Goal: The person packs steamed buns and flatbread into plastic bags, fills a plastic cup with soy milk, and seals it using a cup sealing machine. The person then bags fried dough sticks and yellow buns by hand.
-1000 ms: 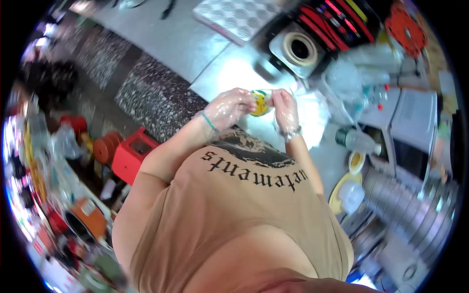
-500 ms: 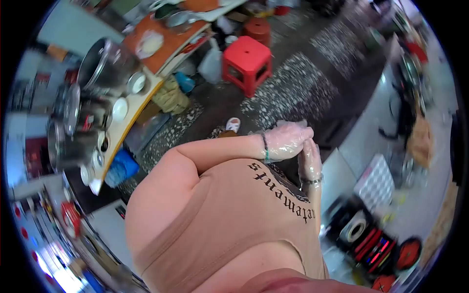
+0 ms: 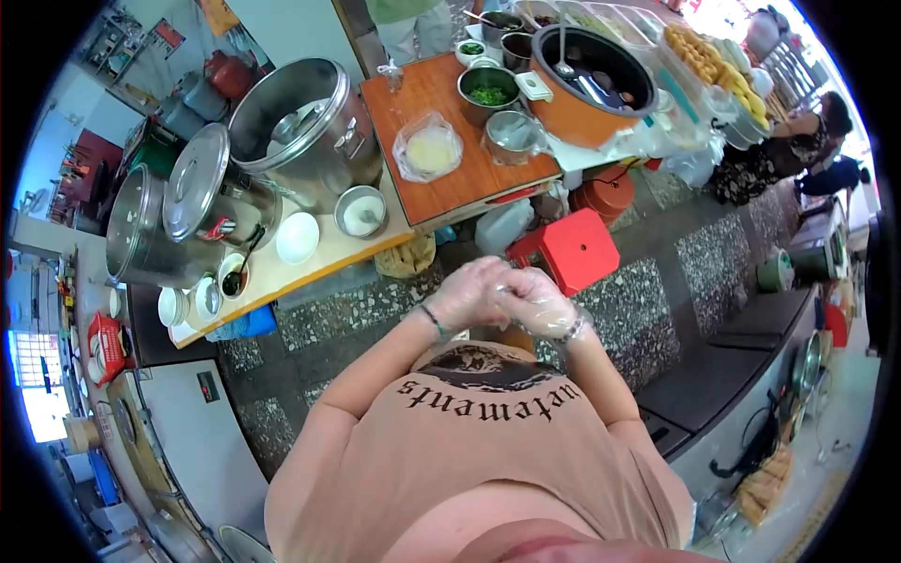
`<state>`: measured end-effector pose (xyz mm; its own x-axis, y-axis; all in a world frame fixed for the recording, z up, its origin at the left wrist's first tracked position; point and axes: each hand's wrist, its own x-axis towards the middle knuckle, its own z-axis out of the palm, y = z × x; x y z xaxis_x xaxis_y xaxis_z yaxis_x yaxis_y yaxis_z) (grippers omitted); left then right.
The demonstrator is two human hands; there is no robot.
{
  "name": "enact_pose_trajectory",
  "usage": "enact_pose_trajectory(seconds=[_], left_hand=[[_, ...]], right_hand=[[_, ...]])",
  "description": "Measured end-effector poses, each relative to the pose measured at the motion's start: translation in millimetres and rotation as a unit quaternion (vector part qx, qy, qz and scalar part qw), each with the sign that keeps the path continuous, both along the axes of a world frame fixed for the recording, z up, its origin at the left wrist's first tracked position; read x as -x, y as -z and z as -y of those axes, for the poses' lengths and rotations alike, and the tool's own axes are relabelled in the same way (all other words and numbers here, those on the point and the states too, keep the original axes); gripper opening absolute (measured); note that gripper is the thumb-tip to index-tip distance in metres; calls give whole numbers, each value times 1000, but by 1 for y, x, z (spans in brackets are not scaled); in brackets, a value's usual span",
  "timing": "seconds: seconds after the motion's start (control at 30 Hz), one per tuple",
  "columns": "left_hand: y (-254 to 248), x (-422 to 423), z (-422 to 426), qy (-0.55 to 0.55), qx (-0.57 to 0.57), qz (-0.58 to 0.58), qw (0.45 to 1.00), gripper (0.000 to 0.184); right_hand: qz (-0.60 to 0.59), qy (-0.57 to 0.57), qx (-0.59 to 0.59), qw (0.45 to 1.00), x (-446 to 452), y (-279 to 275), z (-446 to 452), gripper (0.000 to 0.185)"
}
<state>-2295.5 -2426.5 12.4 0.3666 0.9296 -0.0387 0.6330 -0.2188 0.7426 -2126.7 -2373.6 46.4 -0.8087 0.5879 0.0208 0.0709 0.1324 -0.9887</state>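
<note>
My left hand (image 3: 466, 296) and my right hand (image 3: 538, 302) meet in front of my chest, each in a thin clear plastic glove. The fingers of both are bent and pressed together where the hands touch. Whatever lies between them, if anything, is hidden. A dark band circles the left wrist, and a bracelet the right. Just beyond my right hand stands a red plastic stool (image 3: 589, 251). Farther off is a table with an orange-brown top (image 3: 387, 111), bearing a plastic-covered bowl of pale food (image 3: 433, 150) and a pot of chopped greens (image 3: 487, 94).
Large steel pots (image 3: 328, 155) crowd a yellow-edged counter (image 3: 314, 256) at left, with white bowls (image 3: 297, 238). An orange pot of dark liquid (image 3: 587, 122) stands at the back. At right runs a dark-topped counter (image 3: 699, 389). People (image 3: 784, 150) are in the background.
My view has swung left toward the pots and the table. Both hands stay together and now appear nearer the middle of the view, with the stool just past them.
</note>
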Motion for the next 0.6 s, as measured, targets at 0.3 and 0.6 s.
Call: enact_pose_trajectory(seconds=[0.3, 0.6], left_hand=[[19, 77, -131, -250, -91, 2, 964, 37], [25, 144, -202, -502, -46, 336, 795, 75]], right_hand=[[14, -113, -76, 991, 112, -18, -171, 12], [-117, 17, 9, 993, 221, -55, -329, 14]])
